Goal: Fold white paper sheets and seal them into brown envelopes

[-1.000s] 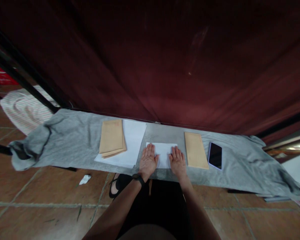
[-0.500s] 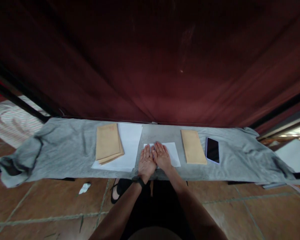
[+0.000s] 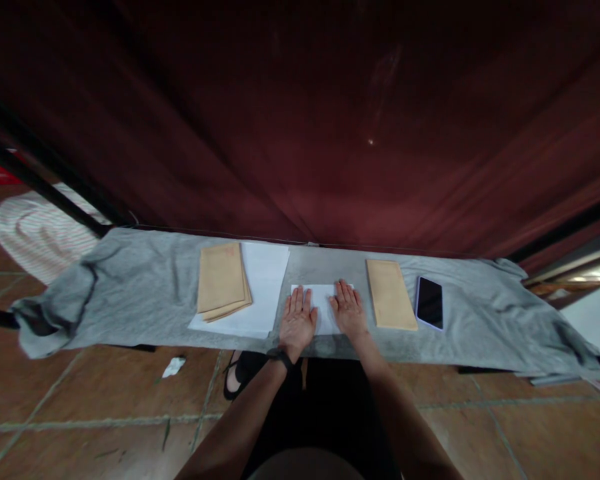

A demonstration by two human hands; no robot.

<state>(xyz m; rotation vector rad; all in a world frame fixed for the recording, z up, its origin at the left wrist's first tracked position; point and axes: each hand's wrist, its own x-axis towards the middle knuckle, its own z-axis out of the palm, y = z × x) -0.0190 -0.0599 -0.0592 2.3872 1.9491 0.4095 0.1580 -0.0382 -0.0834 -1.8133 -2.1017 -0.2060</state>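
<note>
A white sheet of paper (image 3: 324,310), apparently folded, lies in front of me on the grey cloth (image 3: 147,293). My left hand (image 3: 298,320), with a dark band at the wrist, rests flat on its left end, fingers stretched out. Flat on the right end lies my right hand (image 3: 349,309), fingers also extended. Between the two hands the middle of the paper shows. To the left, several brown envelopes (image 3: 223,277) lie on larger white sheets (image 3: 266,280). One brown envelope (image 3: 391,293) is to the right of my right hand.
A phone (image 3: 429,303) with a dark screen lies right of the single envelope. The narrow cloth-covered surface meets a dark red curtain (image 3: 305,193) at the back. Below are floor tiles (image 3: 105,400) with a crumpled white scrap (image 3: 174,367). Striped fabric (image 3: 45,230) is at the far left.
My hands, side by side at the paper's middle before, have moved apart to its two ends. The view has shifted slightly.
</note>
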